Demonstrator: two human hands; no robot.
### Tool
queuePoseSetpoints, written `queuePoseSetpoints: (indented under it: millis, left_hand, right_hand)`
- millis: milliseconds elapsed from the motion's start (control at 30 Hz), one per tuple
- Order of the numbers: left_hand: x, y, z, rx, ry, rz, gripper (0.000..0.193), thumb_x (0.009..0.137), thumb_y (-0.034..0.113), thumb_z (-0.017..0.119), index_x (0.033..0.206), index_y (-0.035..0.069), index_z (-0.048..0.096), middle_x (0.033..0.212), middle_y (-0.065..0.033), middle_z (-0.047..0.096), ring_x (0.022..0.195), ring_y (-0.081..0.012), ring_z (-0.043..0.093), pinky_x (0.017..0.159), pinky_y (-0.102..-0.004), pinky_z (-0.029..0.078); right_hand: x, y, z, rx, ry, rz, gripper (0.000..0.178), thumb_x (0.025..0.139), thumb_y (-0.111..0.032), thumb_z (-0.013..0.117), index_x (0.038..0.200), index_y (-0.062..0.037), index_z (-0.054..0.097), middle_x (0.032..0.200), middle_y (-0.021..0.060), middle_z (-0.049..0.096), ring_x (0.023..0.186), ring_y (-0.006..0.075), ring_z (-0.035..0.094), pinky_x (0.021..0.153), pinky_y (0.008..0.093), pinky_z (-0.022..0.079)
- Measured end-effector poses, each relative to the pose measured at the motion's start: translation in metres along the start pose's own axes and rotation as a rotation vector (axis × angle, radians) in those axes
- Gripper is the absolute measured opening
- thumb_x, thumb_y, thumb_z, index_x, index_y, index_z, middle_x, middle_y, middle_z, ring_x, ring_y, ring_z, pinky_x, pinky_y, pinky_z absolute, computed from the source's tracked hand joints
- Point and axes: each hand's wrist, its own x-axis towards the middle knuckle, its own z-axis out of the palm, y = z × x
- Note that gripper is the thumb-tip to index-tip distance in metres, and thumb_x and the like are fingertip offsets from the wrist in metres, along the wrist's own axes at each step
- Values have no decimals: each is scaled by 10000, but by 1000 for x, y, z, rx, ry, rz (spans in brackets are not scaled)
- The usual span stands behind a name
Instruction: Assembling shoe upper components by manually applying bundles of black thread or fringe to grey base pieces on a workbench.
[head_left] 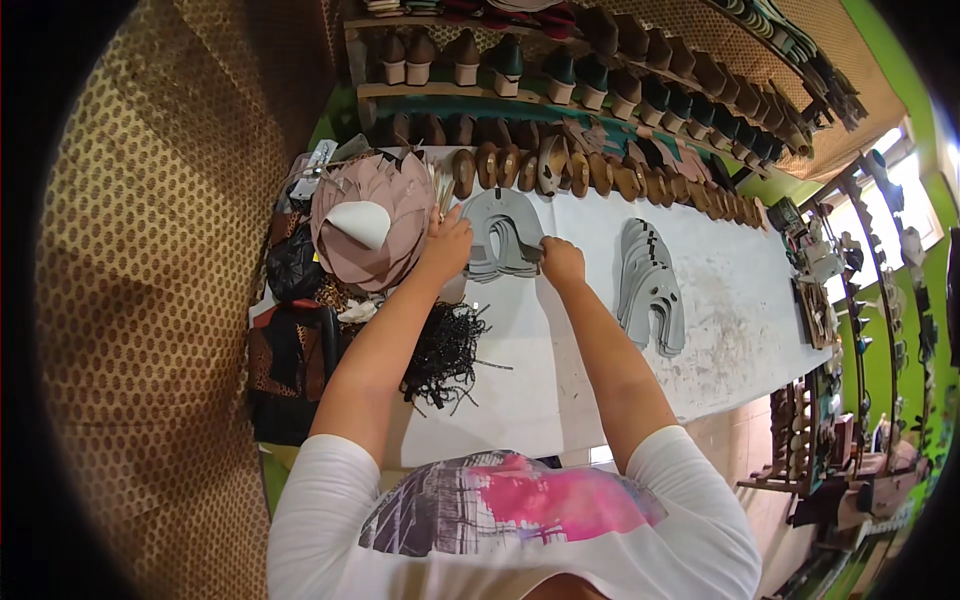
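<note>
My right hand (562, 262) was pinched on the right-hand edge of the stacked grey cutouts (497, 207); my left hand (450, 243) was half curled between them and the pink pieces (388, 180), its hold unclear. The stack lay on the white table (530, 340). I judged this as sorting; the next move called for keeping layers aligned.

My shirt (510, 505) white, printed pink and grey; shoe-upper pieces (502, 207) grey; petal-shaped pieces (403, 205) dusty pink; table (510, 415) white; curtain (165, 290) gold, brown-patterned.
</note>
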Motion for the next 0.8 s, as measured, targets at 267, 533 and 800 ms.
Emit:
queuePoseSetpoints:
  millis: [267, 533, 800]
  left_hand:
    - [2, 6, -21, -106, 27, -103, 56, 724, 133, 575, 755, 100, 608, 1003, -25, 568, 1182, -250, 401, 1007, -568, 169]
    - [-31, 47, -66, -275, 97, -218, 111, 711, 200, 682, 721, 133, 594, 1058, 26, 563, 1185, -248, 393, 995, -574, 151]
    - [-92, 127, -99, -401, -140, -94, 68, 730, 190, 657, 771, 151, 620, 1116, 18, 541, 1200, -248, 381, 998, -579, 150]
  right_hand:
    - [-10, 5, -25, 120, 38, -37, 122, 717, -138, 610, 823, -77, 622, 824, 91, 631, 748, 280, 592, 667, 389, 469]
    - [-52, -11, -62, 483, 231, -318, 123, 635, -31, 603, 734, -55, 533, 741, 80, 583, 741, 272, 562, 708, 396, 436]
    - [-155, 32, -66, 344, 82, -413, 191, 639, -17, 593, 812, -99, 596, 826, 49, 616, 948, 249, 558, 853, 402, 401]
